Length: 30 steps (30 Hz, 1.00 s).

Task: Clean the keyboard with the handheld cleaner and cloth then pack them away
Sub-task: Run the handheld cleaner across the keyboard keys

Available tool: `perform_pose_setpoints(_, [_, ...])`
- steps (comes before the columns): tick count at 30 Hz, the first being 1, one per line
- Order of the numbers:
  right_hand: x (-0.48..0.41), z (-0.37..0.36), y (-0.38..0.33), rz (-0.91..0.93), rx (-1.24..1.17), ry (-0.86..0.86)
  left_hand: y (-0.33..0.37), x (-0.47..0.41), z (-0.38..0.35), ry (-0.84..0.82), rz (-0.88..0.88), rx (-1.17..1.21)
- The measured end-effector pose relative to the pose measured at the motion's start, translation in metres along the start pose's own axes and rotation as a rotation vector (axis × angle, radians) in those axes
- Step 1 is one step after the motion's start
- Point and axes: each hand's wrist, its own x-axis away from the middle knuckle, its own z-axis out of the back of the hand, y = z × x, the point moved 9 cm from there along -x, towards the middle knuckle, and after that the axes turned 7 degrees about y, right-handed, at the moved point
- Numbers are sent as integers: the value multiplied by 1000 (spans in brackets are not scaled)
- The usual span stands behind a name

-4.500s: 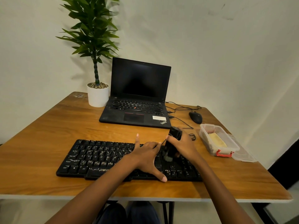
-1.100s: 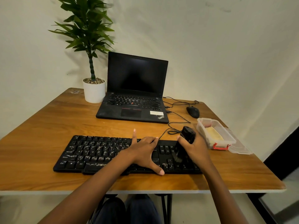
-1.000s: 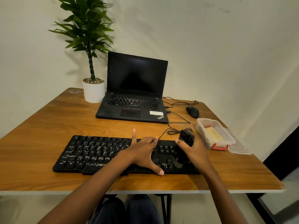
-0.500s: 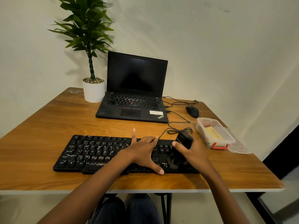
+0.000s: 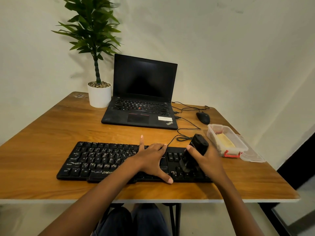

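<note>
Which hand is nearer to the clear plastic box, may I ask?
Right. The right hand, gripping the cleaner, is beside the box; the left hand rests on the keyboard.

The only camera rode on the person's head, looking forward and down over the tabletop [image 5: 51, 133] from its near edge toward the wall [image 5: 221, 48]. It sat close: the left hand [image 5: 151, 157] and right hand [image 5: 208, 160] lay near the middle of the frame, forearms [image 5: 95, 201] reaching in from the bottom, knees [image 5: 133, 222] showing under the edge. The wide lens took in nearly the whole tabletop, laptop [image 5: 141, 99] and plant [image 5: 92, 31] at the far side, and bowed its edges.
</note>
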Motion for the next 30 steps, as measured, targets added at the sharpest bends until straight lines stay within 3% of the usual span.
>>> perform_pose_setpoints(6, [12,-13,11,-86,-101,-174,0,-1,0,1,0,-13])
perform_pose_setpoints(13, [4,7,12,49,1,94,0,0,0,1,3,6])
perform_pose_setpoints(18, [12,-3,15,-116,-163,-112,1,1,0,-7,3,6])
perform_pose_setpoints(20, [9,-6,13,-105,-114,-130,1,0,0,-8,0,3])
perform_pose_setpoints(25, [-1,5,6,64,26,121,0,-1,0,-1,0,2])
perform_pose_setpoints(30, [12,-4,6,-19,-53,-82,0,-1,0,3,-4,-14])
